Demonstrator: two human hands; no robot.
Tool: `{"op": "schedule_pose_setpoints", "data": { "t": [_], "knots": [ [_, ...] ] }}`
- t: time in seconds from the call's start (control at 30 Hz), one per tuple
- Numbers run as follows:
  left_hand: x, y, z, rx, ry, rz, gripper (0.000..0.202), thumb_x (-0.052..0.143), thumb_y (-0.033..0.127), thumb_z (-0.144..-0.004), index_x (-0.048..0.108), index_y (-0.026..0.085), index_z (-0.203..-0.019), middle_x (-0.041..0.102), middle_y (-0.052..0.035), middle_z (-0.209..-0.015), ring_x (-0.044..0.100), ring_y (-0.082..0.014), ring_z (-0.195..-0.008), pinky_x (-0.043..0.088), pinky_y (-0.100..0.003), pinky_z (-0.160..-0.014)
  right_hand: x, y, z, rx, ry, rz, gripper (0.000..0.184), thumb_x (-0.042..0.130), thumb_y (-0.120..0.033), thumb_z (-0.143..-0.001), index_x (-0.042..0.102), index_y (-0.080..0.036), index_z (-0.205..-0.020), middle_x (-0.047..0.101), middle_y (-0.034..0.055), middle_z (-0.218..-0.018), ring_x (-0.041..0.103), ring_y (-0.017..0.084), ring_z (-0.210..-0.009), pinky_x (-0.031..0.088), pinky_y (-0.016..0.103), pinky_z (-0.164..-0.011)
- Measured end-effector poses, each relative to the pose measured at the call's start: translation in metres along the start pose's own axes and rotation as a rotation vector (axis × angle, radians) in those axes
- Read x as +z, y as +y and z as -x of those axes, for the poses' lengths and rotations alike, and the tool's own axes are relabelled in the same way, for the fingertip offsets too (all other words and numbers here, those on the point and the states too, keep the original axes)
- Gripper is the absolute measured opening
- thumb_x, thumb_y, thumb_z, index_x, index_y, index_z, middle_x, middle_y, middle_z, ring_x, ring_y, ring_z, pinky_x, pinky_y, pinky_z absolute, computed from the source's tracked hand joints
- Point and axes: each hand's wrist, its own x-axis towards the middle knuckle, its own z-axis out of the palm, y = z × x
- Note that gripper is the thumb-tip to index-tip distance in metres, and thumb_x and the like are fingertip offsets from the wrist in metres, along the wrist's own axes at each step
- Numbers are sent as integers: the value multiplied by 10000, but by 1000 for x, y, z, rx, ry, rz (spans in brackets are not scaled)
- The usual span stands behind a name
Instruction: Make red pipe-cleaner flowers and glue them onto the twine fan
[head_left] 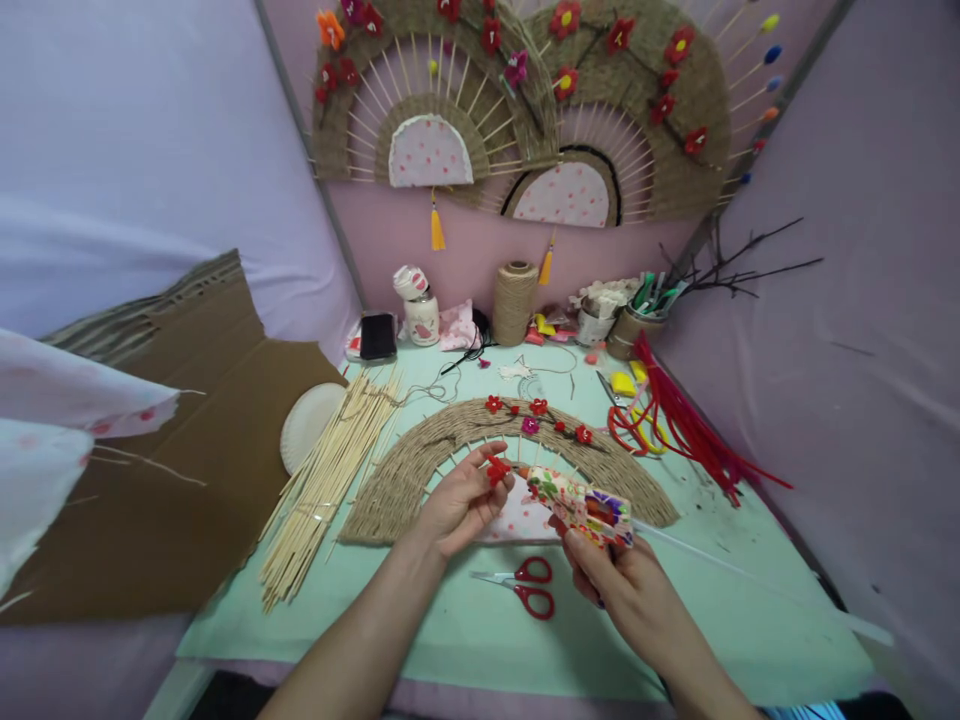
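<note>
My left hand (457,505) is closed in a pinch on a small red flower (497,470), just above the lower edge of a jute-wrapped fan arch (397,480) lying on the table. My right hand (626,585) grips a glue gun covered in floral paper (581,505), its nozzle touching the red flower. A clear glue stick (697,555) sticks out of the gun's back to the right. Several red and pink flowers (536,415) sit along the arch's top.
Red-handled scissors (525,588) lie between my wrists. Bamboo skewers (330,480) and a paper plate (307,425) lie left, cardboard (187,470) beyond. Red pipe cleaners (686,430), a twine spool (514,300), jars and a phone (377,335) stand behind. Two finished fans (525,100) hang on the wall.
</note>
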Motion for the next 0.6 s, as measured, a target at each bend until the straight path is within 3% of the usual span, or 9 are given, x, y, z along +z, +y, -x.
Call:
{"op": "schedule_pose_setpoints", "data": {
  "t": [0.23,0.6],
  "knots": [
    [-2,-2,1,63,-1,-107,510,821,150,-613,573,151,-1058,638,-21,-857,648,-93,-736,505,-125,-598,3,2,-3,-2,-21,16,475,355,-553,-893,403,-215,-563,413,-26,-504,395,127,-496,326,259,-500],
    [-9,-4,-3,77,9,-143,495,814,144,-624,582,149,-1062,641,-17,-871,635,-76,-723,487,-128,-595,4,3,-3,50,-58,29,478,361,-543,-893,372,-216,-544,393,-27,-489,374,119,-475,299,248,-458]
  ]
}}
